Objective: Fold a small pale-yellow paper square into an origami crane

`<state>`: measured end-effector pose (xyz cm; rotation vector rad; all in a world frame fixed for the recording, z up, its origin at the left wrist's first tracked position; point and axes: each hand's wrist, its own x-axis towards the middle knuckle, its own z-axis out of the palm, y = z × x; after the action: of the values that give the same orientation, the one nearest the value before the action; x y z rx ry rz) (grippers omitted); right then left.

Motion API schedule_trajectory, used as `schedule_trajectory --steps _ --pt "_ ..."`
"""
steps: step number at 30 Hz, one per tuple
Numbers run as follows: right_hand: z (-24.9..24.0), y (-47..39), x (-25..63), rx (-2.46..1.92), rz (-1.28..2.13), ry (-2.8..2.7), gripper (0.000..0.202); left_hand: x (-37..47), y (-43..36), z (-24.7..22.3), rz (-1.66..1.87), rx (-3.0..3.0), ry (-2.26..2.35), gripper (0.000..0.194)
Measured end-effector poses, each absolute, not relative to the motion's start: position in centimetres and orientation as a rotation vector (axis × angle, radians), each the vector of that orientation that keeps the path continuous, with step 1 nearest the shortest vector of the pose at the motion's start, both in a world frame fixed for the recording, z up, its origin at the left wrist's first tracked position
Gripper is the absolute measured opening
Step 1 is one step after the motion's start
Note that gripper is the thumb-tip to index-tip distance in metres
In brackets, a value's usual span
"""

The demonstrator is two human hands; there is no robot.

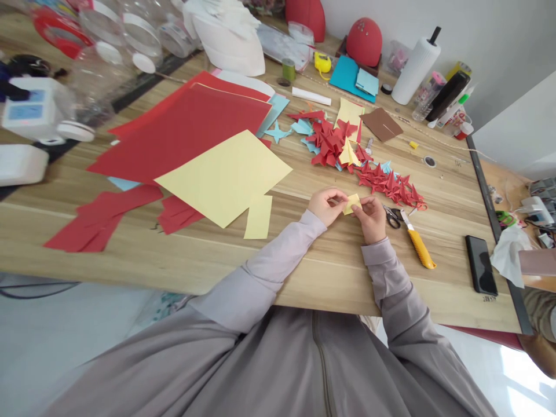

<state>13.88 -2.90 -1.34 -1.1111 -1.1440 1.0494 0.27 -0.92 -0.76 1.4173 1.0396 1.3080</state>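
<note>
A small piece of yellow paper [352,203] is held between my two hands above the wooden table. My left hand [328,206] pinches its left edge, and my right hand [370,219] grips its right side with thumb and fingers. Beyond them lies a pile of folded red paper pieces [329,141], with a few blue and yellow ones among them. A string of red folded pieces [391,184] lies just past my right hand. Left of my hands, a large yellow sheet [223,174] and a small yellow strip [259,218] rest near large red sheets [186,124].
Black scissors [393,218] and a yellow-handled cutter [420,248] lie right of my right hand. A phone [480,265] is near the right edge. Red strips [102,217] lie at the left. Plastic bottles [141,36] and a white bottle [414,70] stand at the back.
</note>
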Motion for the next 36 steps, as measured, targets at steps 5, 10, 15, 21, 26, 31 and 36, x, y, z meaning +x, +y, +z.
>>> schedule_trajectory --steps 5,10,15,21,26,31,36 --pt "-1.4 -2.9 14.0 -1.109 0.995 -1.219 0.028 0.1 -1.0 -0.5 1.305 1.424 0.999 0.013" --pt "-1.4 -2.9 14.1 -1.101 0.906 -1.283 0.018 -0.1 -1.1 -0.3 1.315 1.535 0.993 0.009" --pt "-1.3 -3.1 14.2 -1.091 0.833 -1.36 0.011 -0.3 -1.1 -0.2 1.308 1.624 0.985 0.007" --pt "-1.1 -3.2 14.2 -1.098 0.806 -1.36 0.008 -0.2 -1.2 -0.4 1.347 1.74 1.002 0.025" --pt "-1.1 -3.1 14.2 -1.077 0.808 -1.342 0.008 -0.2 -1.1 -1.0 1.365 1.79 1.086 0.023" --pt "-1.3 -3.1 14.3 -1.133 0.773 -1.37 0.009 -0.3 -0.7 -1.7 1.354 1.828 1.208 0.018" --pt "-1.1 -3.2 14.4 -1.17 0.676 -1.491 0.004 -0.5 -0.6 -1.9 1.4 2.073 1.141 0.015"
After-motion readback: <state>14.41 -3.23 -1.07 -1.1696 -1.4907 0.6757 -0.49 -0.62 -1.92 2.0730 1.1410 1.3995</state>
